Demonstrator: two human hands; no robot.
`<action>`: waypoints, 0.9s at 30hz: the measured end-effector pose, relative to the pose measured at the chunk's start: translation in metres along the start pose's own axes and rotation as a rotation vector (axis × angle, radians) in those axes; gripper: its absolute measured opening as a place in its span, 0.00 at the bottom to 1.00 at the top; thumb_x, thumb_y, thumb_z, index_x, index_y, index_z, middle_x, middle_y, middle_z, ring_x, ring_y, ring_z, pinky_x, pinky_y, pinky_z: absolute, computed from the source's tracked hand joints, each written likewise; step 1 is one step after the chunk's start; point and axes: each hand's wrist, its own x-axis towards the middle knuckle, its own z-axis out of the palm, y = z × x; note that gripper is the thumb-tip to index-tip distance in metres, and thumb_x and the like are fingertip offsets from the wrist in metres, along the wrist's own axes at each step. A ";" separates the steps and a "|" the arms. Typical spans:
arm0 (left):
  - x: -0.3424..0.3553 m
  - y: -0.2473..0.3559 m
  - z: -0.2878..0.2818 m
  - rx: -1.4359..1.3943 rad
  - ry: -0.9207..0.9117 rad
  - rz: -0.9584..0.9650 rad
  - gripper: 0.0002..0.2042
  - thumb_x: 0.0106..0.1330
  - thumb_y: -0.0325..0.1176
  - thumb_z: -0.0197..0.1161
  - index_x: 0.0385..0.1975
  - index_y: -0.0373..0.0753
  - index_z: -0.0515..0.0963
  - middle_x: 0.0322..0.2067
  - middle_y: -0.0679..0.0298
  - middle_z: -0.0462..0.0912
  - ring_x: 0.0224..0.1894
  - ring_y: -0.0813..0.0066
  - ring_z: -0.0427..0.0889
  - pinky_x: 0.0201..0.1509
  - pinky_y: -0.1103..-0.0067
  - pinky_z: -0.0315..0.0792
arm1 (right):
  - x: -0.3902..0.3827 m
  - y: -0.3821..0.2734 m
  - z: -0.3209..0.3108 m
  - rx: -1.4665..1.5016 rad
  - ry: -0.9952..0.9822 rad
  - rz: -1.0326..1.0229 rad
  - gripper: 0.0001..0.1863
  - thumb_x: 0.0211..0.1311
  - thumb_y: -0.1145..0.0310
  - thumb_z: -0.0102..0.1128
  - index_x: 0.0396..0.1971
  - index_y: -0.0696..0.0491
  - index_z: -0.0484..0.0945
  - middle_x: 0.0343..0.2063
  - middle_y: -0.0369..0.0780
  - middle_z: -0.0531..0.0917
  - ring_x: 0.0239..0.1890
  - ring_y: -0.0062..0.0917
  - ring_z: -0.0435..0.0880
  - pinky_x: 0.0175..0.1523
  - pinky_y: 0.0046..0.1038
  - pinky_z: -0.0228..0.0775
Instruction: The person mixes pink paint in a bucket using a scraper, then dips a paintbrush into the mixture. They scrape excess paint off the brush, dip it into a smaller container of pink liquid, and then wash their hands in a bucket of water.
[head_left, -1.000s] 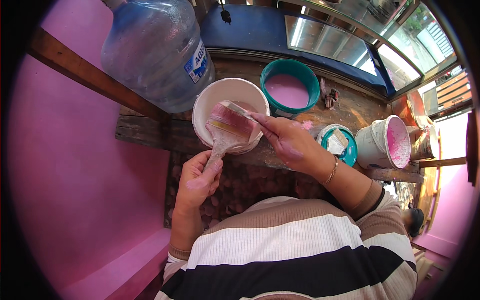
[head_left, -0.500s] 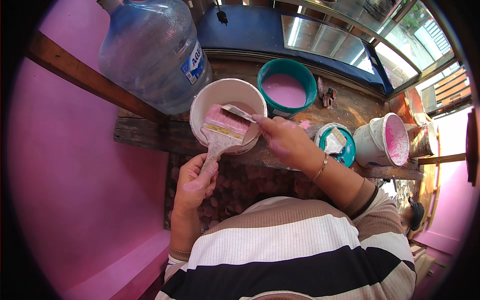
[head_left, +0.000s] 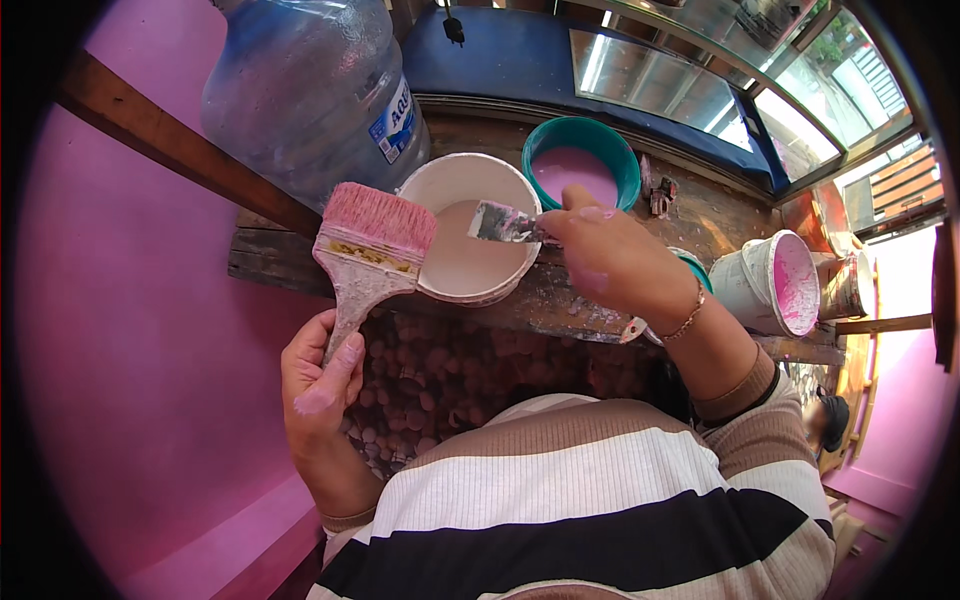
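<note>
My left hand is closed round the handle of a wide paintbrush, held bristles up at the left of a white bucket. Pink paint coats the bristles, and the handle is spattered. In my right hand is a putty knife, its flat blade over the right side of the white bucket, which holds pale liquid. Just behind my right hand stands a teal bucket with pink paint inside. Smears of pink mark both hands.
A large clear water jug stands at the back left, near a slanting wooden post. On the right, a pink-stained white bucket rests on the wooden bench. A pink wall rises at my left.
The paintbrush has moved left, away from over the white bucket. My right hand has shifted right, and the putty knife is now apart from the bristles.
</note>
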 end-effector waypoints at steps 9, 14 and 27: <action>0.015 -0.001 0.019 -0.268 -0.003 0.054 0.10 0.69 0.28 0.53 0.46 0.31 0.72 0.20 0.68 0.70 0.12 0.90 0.60 0.13 0.91 0.53 | 0.051 -0.023 0.066 -0.210 0.173 -0.146 0.07 0.51 0.71 0.56 0.25 0.57 0.81 0.28 0.47 0.79 0.34 0.39 0.80 0.41 0.40 0.71; 0.022 -0.009 0.035 -0.453 -0.134 0.014 0.12 0.72 0.32 0.48 0.48 0.32 0.69 0.22 0.65 0.71 0.11 0.87 0.62 0.12 0.90 0.55 | 0.038 -0.026 0.033 -0.196 0.210 -0.139 0.08 0.55 0.70 0.56 0.27 0.58 0.81 0.28 0.46 0.80 0.35 0.40 0.79 0.40 0.37 0.70; 0.041 -0.013 0.124 0.220 -0.529 0.075 0.14 0.68 0.28 0.55 0.53 0.33 0.71 0.42 0.64 0.78 0.34 0.85 0.75 0.36 0.86 0.72 | -0.007 -0.001 -0.003 1.277 0.254 0.393 0.14 0.66 0.64 0.54 0.42 0.59 0.75 0.32 0.38 0.81 0.31 0.18 0.80 0.37 0.21 0.74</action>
